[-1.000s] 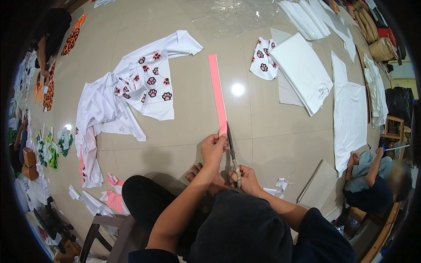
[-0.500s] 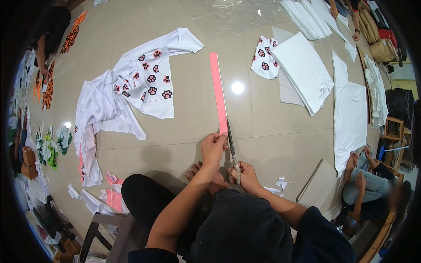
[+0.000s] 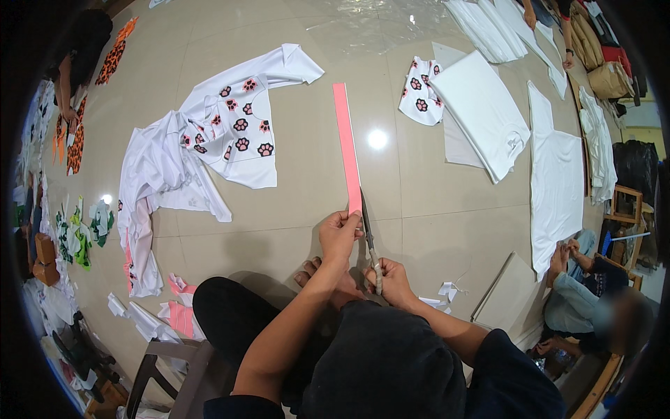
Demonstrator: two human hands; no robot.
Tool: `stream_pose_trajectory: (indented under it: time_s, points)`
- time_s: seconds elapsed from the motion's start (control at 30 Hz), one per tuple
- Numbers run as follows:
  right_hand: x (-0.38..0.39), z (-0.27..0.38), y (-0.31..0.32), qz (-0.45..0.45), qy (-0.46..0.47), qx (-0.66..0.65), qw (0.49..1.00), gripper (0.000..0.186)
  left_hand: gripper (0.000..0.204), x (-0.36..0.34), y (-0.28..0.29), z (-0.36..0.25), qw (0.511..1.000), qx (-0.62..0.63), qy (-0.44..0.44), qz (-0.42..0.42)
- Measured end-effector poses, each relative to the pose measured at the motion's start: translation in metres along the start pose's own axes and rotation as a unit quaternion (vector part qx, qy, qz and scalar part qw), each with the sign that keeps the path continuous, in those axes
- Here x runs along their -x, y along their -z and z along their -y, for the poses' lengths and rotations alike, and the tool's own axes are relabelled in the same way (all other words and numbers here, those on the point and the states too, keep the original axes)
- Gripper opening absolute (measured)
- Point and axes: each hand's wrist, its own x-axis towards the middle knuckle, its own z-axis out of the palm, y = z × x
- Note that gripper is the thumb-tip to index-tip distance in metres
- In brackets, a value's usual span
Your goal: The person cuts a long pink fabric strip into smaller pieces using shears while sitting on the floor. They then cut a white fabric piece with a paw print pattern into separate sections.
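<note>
My left hand [image 3: 338, 234] pinches the near end of a long pink strip [image 3: 345, 140], which points away from me and has a white right edge. My right hand [image 3: 389, 283] grips long scissors [image 3: 370, 241] by their wrapped handle, the blades lying along the strip's right edge near my left fingertips. To the left lie white garment pieces [image 3: 157, 167] and a paw-print panel [image 3: 237, 160]. A smaller paw-print piece [image 3: 417, 101] lies beside a folded white cloth [image 3: 481, 115] to the right. My toes show beneath my left forearm.
Co-workers are at upper left [image 3: 80, 49], top right [image 3: 567, 42] and lower right [image 3: 593, 300]. A plastic chair [image 3: 146, 377] is at lower left, a board [image 3: 499, 293] at lower right. Orange printed pieces [image 3: 77, 143], green scraps [image 3: 80, 237] and more white fabric [image 3: 555, 174] lie on the tiled floor [image 3: 279, 216].
The strip and scissors have shifted very slightly forward. The co-worker at lower right has shifted arms and body, and another person's arms have appeared at the top right.
</note>
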Motion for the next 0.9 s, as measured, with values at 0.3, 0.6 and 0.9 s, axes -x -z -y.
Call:
stream_pose_trajectory:
  time_s: [0.3, 0.6, 0.9]
  points:
    - [-0.0027, 0.0054, -0.004, -0.017, 0.001, 0.01, 1.0, 0.021, 0.02, 0.0002, 0.0019, 0.0001, 1.0, -0.001, -0.009, 0.005]
    - [-0.0069, 0.0053, -0.0055, -0.022, -0.007, 0.001, 1.0, 0.022, 0.016, 0.0019, 0.0031, 0.0004, 1.0, 0.004, -0.012, 0.011]
    - [-0.0058, 0.0042, -0.0049, -0.012, -0.008, -0.007, 1.0, 0.021, 0.018, 0.0043, 0.0035, -0.002, 1.0, 0.017, -0.01, 0.018]
